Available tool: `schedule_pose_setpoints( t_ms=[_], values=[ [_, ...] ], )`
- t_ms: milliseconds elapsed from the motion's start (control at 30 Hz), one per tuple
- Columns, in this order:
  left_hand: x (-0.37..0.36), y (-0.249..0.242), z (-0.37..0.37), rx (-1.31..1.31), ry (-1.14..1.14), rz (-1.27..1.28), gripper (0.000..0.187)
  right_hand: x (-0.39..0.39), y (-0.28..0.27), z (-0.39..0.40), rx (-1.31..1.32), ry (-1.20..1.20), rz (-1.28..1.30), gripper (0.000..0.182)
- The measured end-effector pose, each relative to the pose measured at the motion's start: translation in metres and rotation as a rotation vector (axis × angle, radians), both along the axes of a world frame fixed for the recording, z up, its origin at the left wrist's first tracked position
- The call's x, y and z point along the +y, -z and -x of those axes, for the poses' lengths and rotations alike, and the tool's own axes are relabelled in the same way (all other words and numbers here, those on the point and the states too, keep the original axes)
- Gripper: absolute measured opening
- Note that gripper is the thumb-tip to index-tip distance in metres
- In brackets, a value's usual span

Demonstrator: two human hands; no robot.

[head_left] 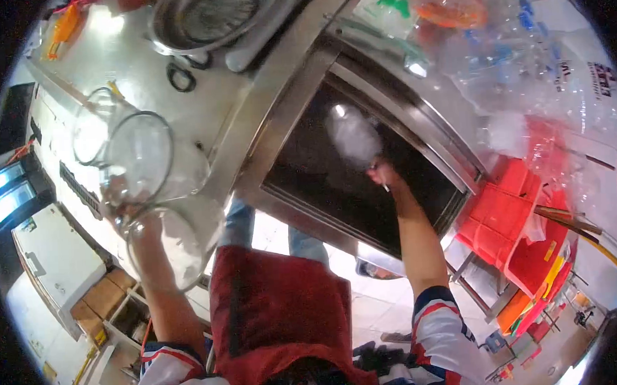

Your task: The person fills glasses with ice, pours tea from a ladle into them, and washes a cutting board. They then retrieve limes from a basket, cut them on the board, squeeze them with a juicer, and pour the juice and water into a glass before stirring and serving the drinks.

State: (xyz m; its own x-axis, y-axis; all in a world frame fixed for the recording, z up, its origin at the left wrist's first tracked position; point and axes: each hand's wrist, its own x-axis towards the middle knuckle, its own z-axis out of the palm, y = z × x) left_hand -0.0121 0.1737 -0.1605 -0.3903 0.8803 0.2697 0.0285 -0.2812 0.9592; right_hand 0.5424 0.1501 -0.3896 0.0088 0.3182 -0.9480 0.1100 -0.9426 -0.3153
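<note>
Several clear round glasses or bowls with dark rims stand bunched together at the left of the metal counter (pixel 202 121); one of them (pixel 139 155) faces up toward the camera. My left hand (pixel 122 207) is wrapped round these clear vessels, its fingers partly seen through them. Over a dark opening (pixel 307 151) in the counter, my right hand (pixel 382 173) is closed round the handle of a scoop (pixel 355 137) heaped with white, ice-like material. The scoop is blurred, and the inside of the opening is too dark to make out.
A metal bowl (pixel 208 18) sits at the back of the counter near black rings (pixel 180 75). Clear plastic bags (pixel 503 67) crowd the right side. Red plastic crates (pixel 505 198) stand at the right of the opening's metal frame. An orange item (pixel 66 27) lies far left.
</note>
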Motion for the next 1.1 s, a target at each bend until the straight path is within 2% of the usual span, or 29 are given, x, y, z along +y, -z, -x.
schedule_pose_setpoints(
  t_ms=[67,100,133,167,200,233,300,367,400,433,500,533,567,600,667,700,733,800,833,900,1033,1100],
  values=[
    [-0.009,-0.006,-0.006,0.083,0.002,0.064,0.059,0.012,-0.031,0.015,0.009,0.005,-0.043,0.018],
    [-0.016,-0.013,-0.011,0.104,0.036,0.142,0.055,0.009,-0.056,0.017,0.252,-0.077,-0.069,0.019],
    [-0.021,-0.022,-0.015,0.156,0.099,0.145,0.050,-0.003,-0.078,0.031,0.053,-0.118,-0.205,0.018],
    [-0.019,-0.043,-0.038,0.312,-0.003,0.184,0.036,-0.008,-0.106,0.034,0.190,-0.149,-0.165,0.018],
    [-0.010,-0.079,-0.060,0.262,0.169,0.100,0.021,-0.010,-0.134,0.036,0.324,-0.181,-0.128,0.019],
    [-0.006,-0.101,-0.083,0.367,0.020,0.089,0.018,-0.014,-0.171,0.044,0.321,-0.199,-0.145,0.019],
    [-0.012,-0.116,-0.090,0.437,0.030,0.167,0.014,-0.030,-0.245,0.062,0.329,-0.214,-0.507,0.030],
    [-0.017,-0.132,-0.096,0.474,0.116,0.208,0.006,-0.034,-0.300,0.033,0.318,-0.267,-0.183,0.021],
    [-0.016,-0.123,-0.096,0.616,0.068,0.104,0.005,-0.035,-0.335,0.023,0.201,-0.419,-0.236,0.023],
    [-0.017,-0.139,-0.103,0.582,0.092,0.125,0.006,-0.037,-0.374,0.020,0.078,-0.558,-0.284,0.025],
    [-0.013,-0.163,-0.118,0.542,0.145,0.101,0.007,-0.037,-0.478,0.038,-0.179,-0.606,-0.266,0.028],
    [-0.013,-0.167,-0.124,0.482,0.153,0.105,0.008,-0.043,-0.489,0.023,-0.155,-0.510,-0.312,0.028],
    [-0.014,-0.172,-0.130,0.423,0.164,0.115,0.009,-0.042,-0.525,0.033,-0.257,-0.603,-0.313,0.028],
    [-0.012,-0.179,-0.135,0.416,0.188,0.093,0.009,-0.040,-0.550,0.033,-0.229,-0.588,-0.301,0.028],
    [-0.009,-0.190,-0.150,0.565,0.187,0.052,0.010,-0.028,-0.600,0.044,-0.348,-0.710,-0.214,0.026],
    [-0.009,-0.197,-0.163,0.446,0.248,0.054,0.008,-0.026,-0.623,0.053,-0.409,-0.775,-0.252,0.028],
    [-0.007,-0.200,-0.169,0.449,0.267,0.043,0.008,-0.024,-0.641,0.061,-0.412,-0.754,-0.254,0.028],
    [-0.002,-0.205,-0.181,0.583,0.256,-0.079,0.013,-0.015,-0.666,0.070,-0.545,-1.013,-0.148,0.027],
    [-0.003,-0.209,-0.187,0.584,0.272,-0.091,0.013,-0.013,-0.672,0.071,-0.548,-0.992,-0.150,0.027],
    [-0.002,-0.219,-0.199,0.536,0.275,-0.175,0.014,-0.010,-0.683,0.068,-0.613,-1.131,-0.126,0.034],
    [-0.005,-0.238,-0.204,0.525,0.289,-0.219,0.013,-0.013,-0.702,0.068,-0.583,-1.076,-0.048,0.029],
    [-0.003,-0.238,-0.205,0.405,0.355,-0.143,0.012,-0.015,-0.706,0.063,-0.560,-1.017,-0.039,0.025]
  ],
)
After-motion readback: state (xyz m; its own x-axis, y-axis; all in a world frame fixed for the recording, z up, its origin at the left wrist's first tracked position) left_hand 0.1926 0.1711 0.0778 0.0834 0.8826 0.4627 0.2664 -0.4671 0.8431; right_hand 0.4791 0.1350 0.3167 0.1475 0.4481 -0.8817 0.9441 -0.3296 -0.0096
